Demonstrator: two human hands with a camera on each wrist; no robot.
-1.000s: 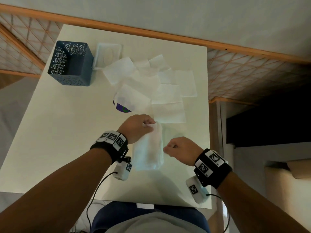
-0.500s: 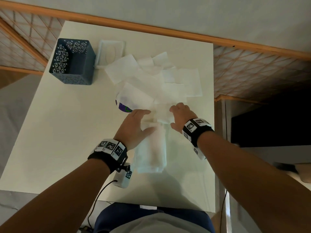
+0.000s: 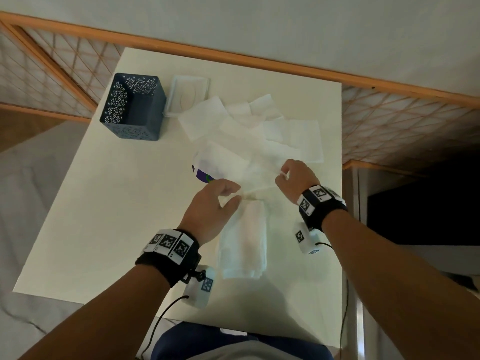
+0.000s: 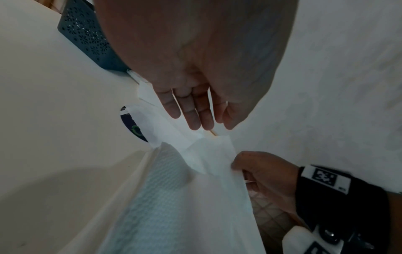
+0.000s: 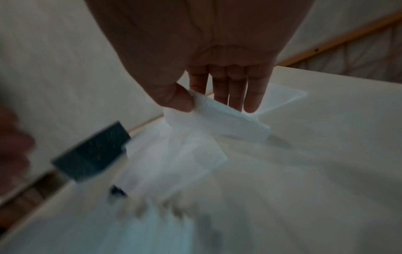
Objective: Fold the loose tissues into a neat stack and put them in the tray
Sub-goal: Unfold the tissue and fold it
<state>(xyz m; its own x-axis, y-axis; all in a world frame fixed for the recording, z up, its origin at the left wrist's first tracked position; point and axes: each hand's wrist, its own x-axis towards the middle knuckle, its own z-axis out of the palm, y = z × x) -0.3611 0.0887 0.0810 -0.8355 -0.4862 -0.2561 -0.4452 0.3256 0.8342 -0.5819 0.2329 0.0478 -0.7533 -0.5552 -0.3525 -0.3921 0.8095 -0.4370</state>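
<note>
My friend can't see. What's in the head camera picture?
Two hands lift one white tissue off a messy pile: the right hand pinches one edge, the left hand takes the other. A folded stack lies nearer on the white table, with a blue basket at the back.

A white table point(image 3: 109, 229) stands against a pale wall point(image 3: 285, 27); orange-framed lattice panels point(image 3: 389, 126) at three and ten o'clock.

No text, brand or number can be read. The wristbands point(image 3: 170, 244) carry only black-and-white square marker patterns, and these are not readable as text.
</note>
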